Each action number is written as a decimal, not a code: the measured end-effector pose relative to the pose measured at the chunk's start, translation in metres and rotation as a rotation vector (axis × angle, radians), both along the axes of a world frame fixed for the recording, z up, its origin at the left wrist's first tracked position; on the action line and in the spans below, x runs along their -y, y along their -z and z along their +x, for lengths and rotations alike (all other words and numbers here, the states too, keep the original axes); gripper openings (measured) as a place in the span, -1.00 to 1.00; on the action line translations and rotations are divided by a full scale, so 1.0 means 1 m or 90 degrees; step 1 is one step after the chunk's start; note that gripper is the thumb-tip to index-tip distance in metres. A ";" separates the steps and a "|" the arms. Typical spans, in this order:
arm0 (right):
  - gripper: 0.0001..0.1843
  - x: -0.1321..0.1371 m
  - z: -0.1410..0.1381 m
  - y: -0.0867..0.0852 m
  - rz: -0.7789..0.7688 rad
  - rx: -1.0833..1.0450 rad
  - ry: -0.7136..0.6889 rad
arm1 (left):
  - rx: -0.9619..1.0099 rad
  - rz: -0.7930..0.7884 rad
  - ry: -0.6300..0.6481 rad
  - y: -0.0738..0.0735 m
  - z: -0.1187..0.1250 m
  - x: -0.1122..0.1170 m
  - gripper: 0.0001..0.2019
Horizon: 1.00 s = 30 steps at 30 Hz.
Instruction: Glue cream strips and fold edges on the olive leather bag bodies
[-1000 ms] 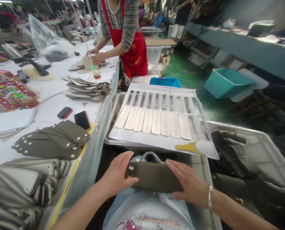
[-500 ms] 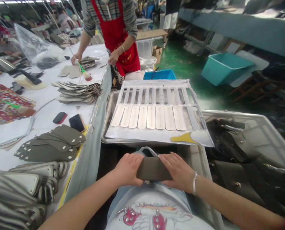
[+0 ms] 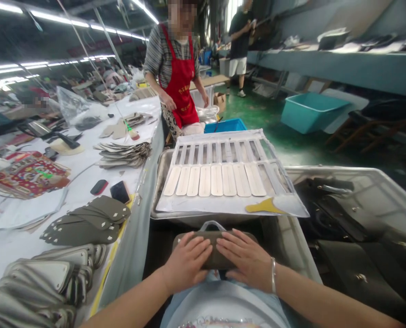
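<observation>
Two hands, both palm-down on one olive strip of leathery material. Left hand (image 3: 187, 262): fingers extended, lying flat over the strip's left half, not curled around it. Right hand (image 3: 245, 260): same flat pose, fingers slightly apart, a metal bangle at the wrist. Fingertips of the two hands nearly meet. Thumbs and undersides hidden, so a true grip can't be confirmed.

Olive strip (image 3: 213, 262): long, rounded at the ends, matte, held over the person's lap. Most of it is covered; only the ends and slivers between fingers show. Its underside is out of sight. Grey loop handle (image 3: 212, 225) rises just behind it, its attachment hidden.

Ahead, a steel tray (image 3: 160, 182) holds a white sheet with a slotted frame and a row of cream strips (image 3: 216, 180). Yellow spreader (image 3: 262, 206) lies on the sheet's near corner.

Left, on the white-covered bench: olive pieces (image 3: 86, 228) with small metal corners, fanned in a stack; pale curved pieces beyond, cut off by the frame edge. Right, a grey bin (image 3: 367, 175) holds dark bag parts (image 3: 360, 273), dim and hard to separate. Co-worker in a red apron (image 3: 179, 82) stands across the bench, well apart.
</observation>
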State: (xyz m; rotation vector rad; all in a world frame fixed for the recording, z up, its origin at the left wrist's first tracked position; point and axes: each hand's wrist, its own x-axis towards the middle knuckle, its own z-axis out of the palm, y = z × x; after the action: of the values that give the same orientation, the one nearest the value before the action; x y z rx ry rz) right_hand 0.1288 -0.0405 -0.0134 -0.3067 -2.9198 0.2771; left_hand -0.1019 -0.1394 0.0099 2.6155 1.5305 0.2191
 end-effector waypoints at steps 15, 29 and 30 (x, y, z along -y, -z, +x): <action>-0.41 0.030 0.018 0.002 0.048 -0.052 0.084 | 0.005 0.025 -0.067 -0.001 0.005 0.034 -0.44; -0.44 0.041 0.022 -0.008 -0.064 -0.110 0.163 | 0.032 0.193 -0.004 0.025 0.059 0.010 -0.44; -0.53 0.037 0.028 -0.005 -0.082 -0.146 0.232 | 0.039 0.180 -0.012 0.027 0.065 0.003 -0.41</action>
State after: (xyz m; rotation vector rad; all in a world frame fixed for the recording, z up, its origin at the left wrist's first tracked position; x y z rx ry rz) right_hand 0.1571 -0.0779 -0.0082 -0.7607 -2.5640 0.4106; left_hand -0.0367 -0.1426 -0.0171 2.7725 1.6083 0.5513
